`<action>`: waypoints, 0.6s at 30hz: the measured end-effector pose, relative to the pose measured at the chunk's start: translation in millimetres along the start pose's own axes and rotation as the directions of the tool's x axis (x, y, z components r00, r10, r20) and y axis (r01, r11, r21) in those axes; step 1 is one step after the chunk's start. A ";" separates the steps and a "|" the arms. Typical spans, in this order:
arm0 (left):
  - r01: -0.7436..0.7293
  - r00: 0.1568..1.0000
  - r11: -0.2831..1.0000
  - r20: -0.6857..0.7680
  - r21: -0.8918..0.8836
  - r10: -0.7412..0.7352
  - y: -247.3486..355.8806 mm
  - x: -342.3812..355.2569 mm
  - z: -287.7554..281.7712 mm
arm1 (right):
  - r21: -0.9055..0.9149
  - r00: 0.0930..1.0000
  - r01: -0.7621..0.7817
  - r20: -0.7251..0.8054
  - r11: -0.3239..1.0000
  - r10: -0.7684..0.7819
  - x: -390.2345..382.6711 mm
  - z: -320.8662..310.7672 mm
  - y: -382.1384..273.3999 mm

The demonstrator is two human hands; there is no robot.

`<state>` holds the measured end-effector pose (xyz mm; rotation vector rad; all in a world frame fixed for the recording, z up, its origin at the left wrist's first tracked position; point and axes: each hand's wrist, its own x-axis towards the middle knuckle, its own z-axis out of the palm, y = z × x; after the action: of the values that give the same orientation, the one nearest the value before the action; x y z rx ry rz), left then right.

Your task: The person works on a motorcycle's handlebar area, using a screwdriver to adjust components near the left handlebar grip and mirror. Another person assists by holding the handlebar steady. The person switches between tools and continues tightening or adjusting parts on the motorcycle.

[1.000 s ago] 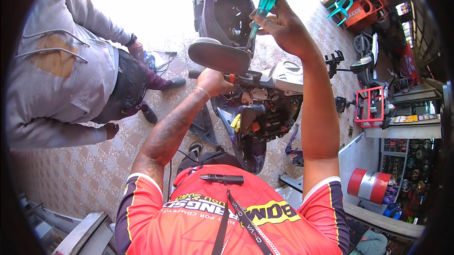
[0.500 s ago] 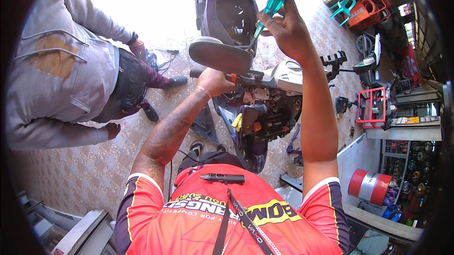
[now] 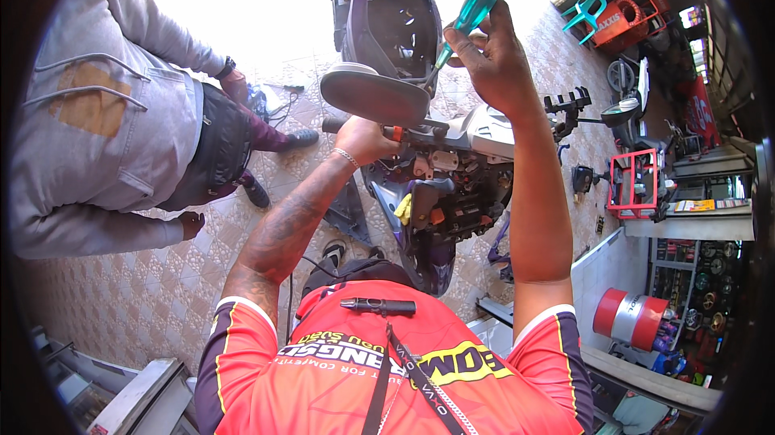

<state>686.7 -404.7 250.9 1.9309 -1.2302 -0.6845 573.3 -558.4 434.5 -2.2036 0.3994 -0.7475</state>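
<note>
A purple scooter (image 3: 420, 193) is standing on the patterned tile floor (image 3: 121, 306) with its front covers off, so the wiring and connectors behind the headlight area are lying exposed; its seat is raised and the storage bucket (image 3: 395, 23) is gaping open. To the person's left, a bystander in a grey jacket (image 3: 89, 128) is standing well apart from the work. A red metal rack (image 3: 634, 185) is sitting at the right beside shop shelving.

The left hand (image 3: 363, 138) is closing its grip around the handlebar grip (image 3: 343, 125), steadying the bars just below the round mirror (image 3: 373, 94). The right hand (image 3: 496, 64) is raised above the handlebar cover (image 3: 484, 130), its grip clamped on the teal handle of a screwdriver (image 3: 464, 22), whose shaft is angling down and left toward the mirror mount; the tip is disappearing behind the mirror's edge, so I cannot tell whether it is seated in a fastener.

To do this step well, I judge the wearer should be keeping the bars locked steady with the left hand, lining the shaft straight with the screw's axis rather than at a slant, and pressing firmly while turning so the tip is not slipping and rounding the head or scratching the mirror.
</note>
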 end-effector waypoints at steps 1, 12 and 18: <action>-0.002 1.000 1.000 0.003 -0.007 0.002 0.3 0.0 -0.5 | 0.019 1.000 0.008 -0.007 1.000 -0.008 0.2 -0.1 1.0; -0.017 1.000 0.999 -0.009 -0.051 0.017 0.3 -0.7 -0.2 | -0.023 0.994 -0.043 -0.097 0.999 0.040 -5.4 -2.3 3.9; -0.009 0.999 0.999 -0.031 -0.034 0.008 0.5 -1.7 0.9 | -0.001 0.991 -0.009 -0.130 1.000 0.008 -10.5 0.0 3.0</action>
<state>685.1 -403.5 250.9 1.9002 -1.1998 -0.6648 565.0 -555.2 428.2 -2.1594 0.4740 -0.8896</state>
